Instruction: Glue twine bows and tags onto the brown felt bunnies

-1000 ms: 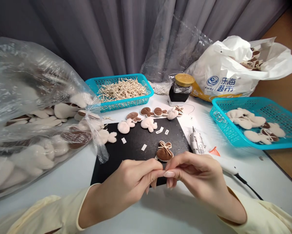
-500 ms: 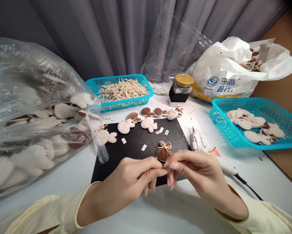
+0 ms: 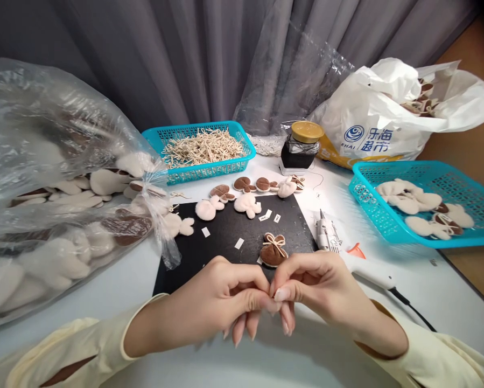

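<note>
My left hand (image 3: 229,296) and my right hand (image 3: 314,288) meet fingertip to fingertip over the near edge of a black mat (image 3: 213,253). Both are closed in a pinch; whatever lies between the fingertips is too small or too hidden to make out. Just beyond them a brown plush bunny head (image 3: 273,254) with a cream cord bow lies on the mat. Small white labels (image 3: 239,243) are scattered near it, a few with dark print. Cream bunny pieces (image 3: 247,206) and brown ones (image 3: 221,193) form a row along the mat's far side.
A glue gun (image 3: 326,231) lies right of the mat, its cable trailing right. Behind stand a blue basket of cord bows (image 3: 211,175) and a gold-lidded jar (image 3: 306,134). A clear bag of plush pieces (image 3: 161,221) fills the left; a blue basket (image 3: 371,215) and white shopping bag (image 3: 346,108) are right.
My joined fingertips have lowered slightly toward me, and the pinch has tightened with the fingers closer together. More of the brown bunny head shows; it and the other objects stay in place.
</note>
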The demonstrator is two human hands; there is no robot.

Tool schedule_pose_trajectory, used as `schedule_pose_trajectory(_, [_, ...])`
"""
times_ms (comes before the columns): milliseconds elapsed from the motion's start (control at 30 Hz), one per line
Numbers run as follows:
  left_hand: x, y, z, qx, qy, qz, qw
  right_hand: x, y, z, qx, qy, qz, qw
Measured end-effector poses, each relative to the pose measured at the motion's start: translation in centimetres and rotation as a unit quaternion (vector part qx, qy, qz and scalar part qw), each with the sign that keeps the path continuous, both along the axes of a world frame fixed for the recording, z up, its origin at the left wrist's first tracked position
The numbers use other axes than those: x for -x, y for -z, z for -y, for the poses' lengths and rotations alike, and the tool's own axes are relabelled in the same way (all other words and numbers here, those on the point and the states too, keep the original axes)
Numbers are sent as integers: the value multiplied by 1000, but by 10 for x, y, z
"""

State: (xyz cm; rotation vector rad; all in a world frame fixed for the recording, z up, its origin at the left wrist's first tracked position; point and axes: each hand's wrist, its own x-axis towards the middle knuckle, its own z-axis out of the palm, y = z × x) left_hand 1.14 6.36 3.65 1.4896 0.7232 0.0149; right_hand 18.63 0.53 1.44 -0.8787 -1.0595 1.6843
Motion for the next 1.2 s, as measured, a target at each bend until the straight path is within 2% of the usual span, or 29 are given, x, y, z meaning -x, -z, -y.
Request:
schedule_pose_trajectory(200, [-3, -4, -4, 41, -4, -12, 999, -1, 2, -3, 19, -13, -9, 1000])
schedule_pose_trajectory(333, [-3, -7, -8, 69, 2, -9, 998, -7, -3, -3, 5, -31, -8, 999])
schedule_pose_trajectory(433, [-2, -7, -8, 62, 6, -9, 998, -7, -8, -1, -11, -15, 23, 1000])
schedule_pose_trajectory(600, [0, -5, -2, -17, 1, -9, 1000, -3, -7, 2, -47, 50, 68, 995])
schedule_pose_trajectory(1000, [2, 1, 3, -180, 1, 63, 982, 5, 3, 9, -124, 143, 43, 981])
schedule_pose_trajectory(1200, [4, 3, 5, -250, 18, 73, 965, 5, 1, 9, -155, 142, 101, 972])
